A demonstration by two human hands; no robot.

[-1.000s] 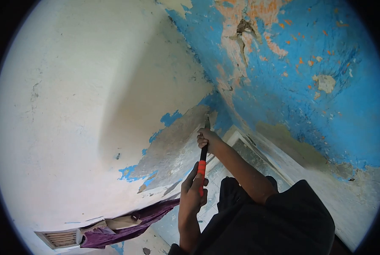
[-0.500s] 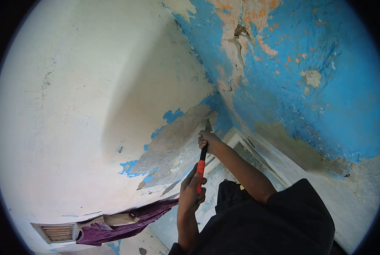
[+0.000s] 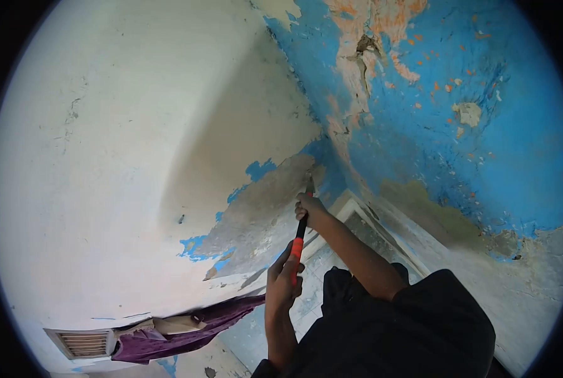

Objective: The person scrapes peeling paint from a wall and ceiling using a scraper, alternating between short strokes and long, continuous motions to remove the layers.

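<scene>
Together, both hands hold the long-handled tool [image 3: 302, 228]: the left hand [image 3: 283, 275] is closed around its red grip, and the right hand [image 3: 309, 209] is wrapped around the black shaft above. Just beyond the right hand, the tool's metal tip lies at the bare grey patch [image 3: 256, 211] on the pale wall [image 3: 118, 157]; whether it touches is unclear. Right of that hand rises the flaking blue wall [image 3: 514, 164]. Purple cloth [image 3: 187, 337] hangs left of and below the left hand, beside a slatted vent [image 3: 83, 344].
</scene>
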